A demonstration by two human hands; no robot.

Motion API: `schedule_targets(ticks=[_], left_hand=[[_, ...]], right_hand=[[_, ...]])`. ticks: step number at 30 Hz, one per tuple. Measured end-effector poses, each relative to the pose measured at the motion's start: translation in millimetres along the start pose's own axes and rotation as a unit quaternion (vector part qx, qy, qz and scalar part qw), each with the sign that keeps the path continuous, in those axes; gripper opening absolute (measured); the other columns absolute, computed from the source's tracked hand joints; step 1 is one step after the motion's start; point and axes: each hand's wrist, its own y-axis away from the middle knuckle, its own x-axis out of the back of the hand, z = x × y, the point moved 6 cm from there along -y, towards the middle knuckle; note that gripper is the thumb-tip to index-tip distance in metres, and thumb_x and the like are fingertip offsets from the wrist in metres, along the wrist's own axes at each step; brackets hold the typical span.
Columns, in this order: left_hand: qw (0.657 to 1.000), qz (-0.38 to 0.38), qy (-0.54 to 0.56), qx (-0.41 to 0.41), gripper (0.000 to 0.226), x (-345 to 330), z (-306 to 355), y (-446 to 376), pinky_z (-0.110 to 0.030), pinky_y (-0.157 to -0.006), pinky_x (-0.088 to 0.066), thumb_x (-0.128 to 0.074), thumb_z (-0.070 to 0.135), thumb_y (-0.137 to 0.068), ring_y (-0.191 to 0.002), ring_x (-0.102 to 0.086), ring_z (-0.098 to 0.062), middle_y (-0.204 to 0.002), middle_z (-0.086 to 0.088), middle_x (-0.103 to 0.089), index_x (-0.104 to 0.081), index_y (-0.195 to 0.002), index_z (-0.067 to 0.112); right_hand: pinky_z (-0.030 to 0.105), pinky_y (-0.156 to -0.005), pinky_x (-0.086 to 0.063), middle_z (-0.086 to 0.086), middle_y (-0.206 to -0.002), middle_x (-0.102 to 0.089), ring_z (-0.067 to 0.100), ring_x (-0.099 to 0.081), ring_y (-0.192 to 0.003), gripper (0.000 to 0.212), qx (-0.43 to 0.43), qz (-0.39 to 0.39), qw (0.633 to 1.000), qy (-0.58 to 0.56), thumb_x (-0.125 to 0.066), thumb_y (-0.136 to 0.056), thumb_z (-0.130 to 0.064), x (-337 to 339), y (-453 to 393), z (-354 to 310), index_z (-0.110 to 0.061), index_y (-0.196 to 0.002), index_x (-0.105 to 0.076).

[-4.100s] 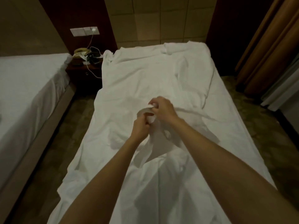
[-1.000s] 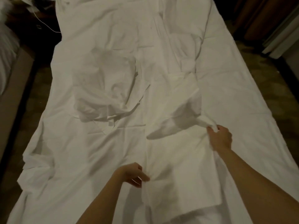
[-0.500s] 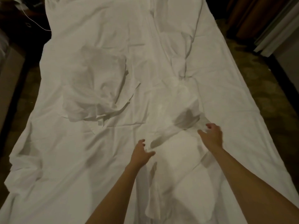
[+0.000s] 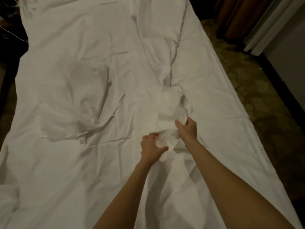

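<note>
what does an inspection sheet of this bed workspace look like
surface: wrinkled white bed sheet, spread out, creased
job's things: bunched white cloth, lying on the sheet
clutter: crumpled white fabric heap, left of the hands, untouched
grips: left hand and right hand both grip the bunched white cloth
cables: thin white cable at far left, beyond the sheet's edge
surroundings: brown curtain, patterned carpet at right

Flat white bed sheet right of hands is open; rumpled white fabric heap blocks left.
</note>
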Motion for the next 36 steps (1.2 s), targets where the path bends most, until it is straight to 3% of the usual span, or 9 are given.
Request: schedule_targets(ticks=[4, 9, 13, 17, 20, 24, 28, 31, 36], left_hand=[[0.995, -0.017, -0.092, 0.043, 0.099, -10, 17, 1, -0.044, -0.101, -0.039, -0.080, 0.038, -0.072, -0.130, -0.040, -0.029, -0.146, -0.007, -0.035, -0.019, -0.148, 0.022], [0.990, -0.100, -0.104, 0.014, 0.077, -52, 35, 11, -0.036, -0.096, -0.047, -0.072, 0.031, -0.081, -0.118, -0.054, -0.029, -0.135, -0.008, -0.052, -0.030, -0.142, 0.012], [0.984, -0.156, 0.075, 0.039, 0.058, -65, 43, 20, -0.041, -0.078, -0.059, -0.069, 0.015, -0.084, -0.102, -0.064, -0.028, -0.121, -0.011, -0.060, -0.038, -0.134, 0.015], [0.964, -0.222, 0.105, 0.100, 0.051, -73, 47, 35, -0.038, -0.073, -0.058, -0.059, 0.011, -0.090, -0.087, -0.066, -0.024, -0.100, -0.007, -0.065, -0.036, -0.135, 0.017], [0.998, -0.048, 0.021, -0.038, 0.074, -37, 71, 21, -0.046, -0.084, -0.054, -0.060, 0.038, -0.079, -0.097, -0.062, -0.030, -0.117, -0.009, -0.058, -0.030, -0.143, 0.018], [0.955, 0.044, -0.139, -0.259, 0.081, -9, 148, 23, -0.045, -0.092, -0.049, -0.070, 0.051, -0.073, -0.117, -0.048, -0.028, -0.135, -0.006, -0.035, -0.034, -0.139, 0.021], [0.884, -0.036, -0.428, -0.185, 0.082, -19, 160, 21, -0.042, -0.088, -0.045, -0.075, 0.043, -0.075, -0.115, -0.047, -0.034, -0.135, -0.009, -0.028, -0.029, -0.140, 0.021], [0.829, -0.024, -0.535, -0.163, 0.037, 4, 145, 14, -0.035, -0.082, -0.045, -0.057, 0.020, -0.090, -0.108, -0.057, -0.032, -0.123, -0.012, -0.049, -0.048, -0.125, 0.010], [0.931, 0.026, -0.351, -0.101, 0.031, 47, 117, -1, -0.033, -0.078, -0.044, -0.034, 0.022, -0.099, -0.092, -0.060, -0.029, -0.087, -0.011, -0.065, -0.054, -0.105, 0.000]], right_hand=[[0.029, -0.077, -0.047, -0.001, -0.089, -0.062, 0.023, -0.061, -0.092, 0.022, 0.048, 0.009, 0.999, -0.007, -0.062, -0.088, -0.009, 41, -16, -23, -0.009, -0.110, -0.061], [0.033, -0.098, -0.046, -0.004, -0.124, -0.053, 0.016, -0.053, -0.112, 0.066, -0.014, -0.087, 0.994, -0.072, -0.074, -0.082, -0.024, 44, -10, 0, -0.016, -0.138, -0.040], [0.039, -0.095, -0.048, 0.000, -0.140, -0.047, 0.023, -0.050, -0.123, 0.086, -0.177, -0.128, 0.972, -0.092, -0.074, -0.079, -0.039, 48, 12, 61, -0.021, -0.149, -0.027], [0.030, -0.077, -0.048, 0.010, -0.112, -0.063, 0.027, -0.061, -0.104, 0.045, -0.151, -0.058, 0.986, -0.043, -0.066, -0.088, -0.023, 69, 30, 87, -0.006, -0.127, -0.055], [0.030, -0.089, -0.044, 0.012, -0.124, -0.060, 0.032, -0.054, -0.119, 0.039, -0.053, -0.019, 0.998, 0.023, -0.053, -0.093, -0.011, 75, 39, 67, -0.003, -0.131, -0.052], [0.030, -0.104, -0.033, 0.013, -0.141, -0.048, 0.029, -0.047, -0.128, 0.049, 0.053, -0.099, 0.968, 0.222, -0.045, -0.099, -0.017, 48, 59, 28, -0.007, -0.146, -0.033], [0.032, -0.103, -0.035, 0.019, -0.132, -0.052, 0.032, -0.049, -0.124, 0.037, 0.079, -0.158, 0.944, 0.280, -0.040, -0.100, -0.014, 12, 86, 5, 0.001, -0.133, -0.045], [0.030, -0.090, -0.041, 0.016, -0.112, -0.060, 0.027, -0.058, -0.105, 0.039, 0.135, -0.149, 0.947, 0.249, -0.045, -0.092, -0.006, -12, 108, -3, -0.004, -0.131, -0.048], [0.036, -0.109, -0.035, 0.009, -0.149, -0.036, 0.027, -0.041, -0.133, 0.085, -0.025, -0.152, 0.977, 0.149, -0.065, -0.085, -0.045, -46, 134, 58, -0.012, -0.150, -0.020]])
